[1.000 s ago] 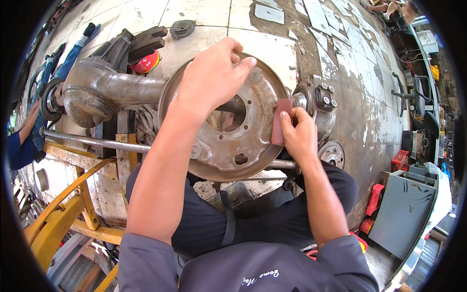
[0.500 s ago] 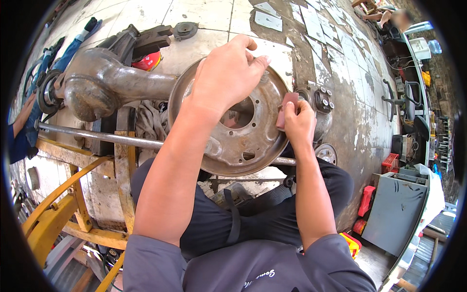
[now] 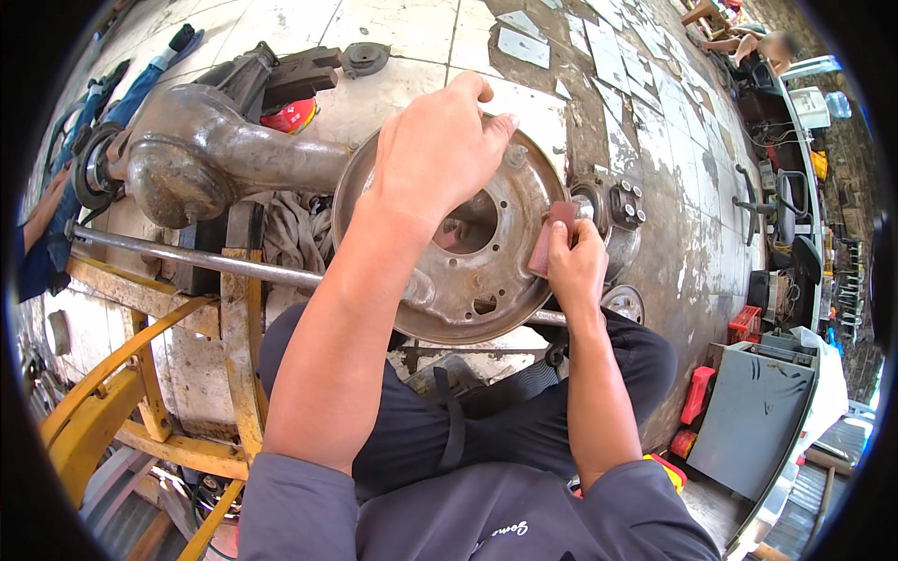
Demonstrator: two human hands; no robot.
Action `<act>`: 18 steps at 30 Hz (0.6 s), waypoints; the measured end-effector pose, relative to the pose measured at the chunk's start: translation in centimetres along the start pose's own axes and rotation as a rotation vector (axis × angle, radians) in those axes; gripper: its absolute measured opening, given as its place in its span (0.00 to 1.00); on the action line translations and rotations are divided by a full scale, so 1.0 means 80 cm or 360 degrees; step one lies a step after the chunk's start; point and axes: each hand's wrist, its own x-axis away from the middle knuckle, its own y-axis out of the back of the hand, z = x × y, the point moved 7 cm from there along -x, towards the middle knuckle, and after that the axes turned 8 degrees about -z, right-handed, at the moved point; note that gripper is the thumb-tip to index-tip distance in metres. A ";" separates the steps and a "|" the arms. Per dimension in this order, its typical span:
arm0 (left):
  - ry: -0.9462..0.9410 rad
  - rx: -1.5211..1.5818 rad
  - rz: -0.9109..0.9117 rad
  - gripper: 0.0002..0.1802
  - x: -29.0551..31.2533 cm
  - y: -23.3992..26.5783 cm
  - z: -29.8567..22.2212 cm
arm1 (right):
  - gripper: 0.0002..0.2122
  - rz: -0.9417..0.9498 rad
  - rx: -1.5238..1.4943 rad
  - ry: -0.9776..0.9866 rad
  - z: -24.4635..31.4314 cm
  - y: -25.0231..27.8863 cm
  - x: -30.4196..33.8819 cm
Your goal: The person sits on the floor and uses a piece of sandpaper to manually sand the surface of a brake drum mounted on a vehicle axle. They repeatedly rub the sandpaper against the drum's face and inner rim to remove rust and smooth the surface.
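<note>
A round, worn metal brake backing plate (image 3: pixel 449 313), with a large central hole and several small bolt holes, stands in front of my crossed legs. My left hand (image 3: pixel 440 150) lies over its far upper rim, fingers bent across the edge and thumb along the face side; some of its fingers are hidden. At the plate's right edge my right hand (image 3: pixel 578 266) pinches a folded piece of reddish-brown sandpaper (image 3: pixel 552 238) between thumb and fingers. The sandpaper is against the rim area, its contact side hidden.
A heavy axle housing (image 3: pixel 178 159) extends left from behind the plate. A yellow metal frame (image 3: pixel 150 393) and a long steel rod (image 3: pixel 196 262) lie at the left. Greasy metal parts (image 3: pixel 622 215) sit on the right. A grey cabinet (image 3: pixel 748 411) stands farther right; another person (image 3: pixel 748 47) is far off.
My right hand and the sandpaper have moved slightly nearer along the plate's right edge. My left hand stays on the far rim. The whole view has shifted a little.
</note>
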 end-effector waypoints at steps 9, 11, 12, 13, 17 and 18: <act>-0.0023 -0.0019 -0.0079 0.24 -0.007 0.009 0.001 | 0.16 -0.0011 -0.0033 0.0034 -0.004 -0.002 -0.006; -0.0027 -0.0028 -0.0060 0.25 -0.007 0.007 0.000 | 0.15 -0.0053 -0.0090 0.0016 -0.008 -0.002 0.000; -0.0033 -0.0022 -0.0063 0.25 -0.008 0.008 -0.002 | 0.15 -0.0053 -0.0110 0.0015 -0.005 -0.002 -0.008; -0.0036 -0.0020 -0.0061 0.25 -0.007 0.008 -0.002 | 0.15 -0.0050 -0.0130 0.0009 0.000 -0.004 -0.021; -0.0029 -0.0025 -0.0058 0.24 -0.005 0.009 -0.001 | 0.14 -0.0059 -0.0128 0.0059 -0.001 -0.003 -0.018; -0.0026 -0.0024 -0.0064 0.24 -0.005 0.009 -0.002 | 0.14 -0.0014 -0.0105 0.0047 -0.003 -0.004 -0.009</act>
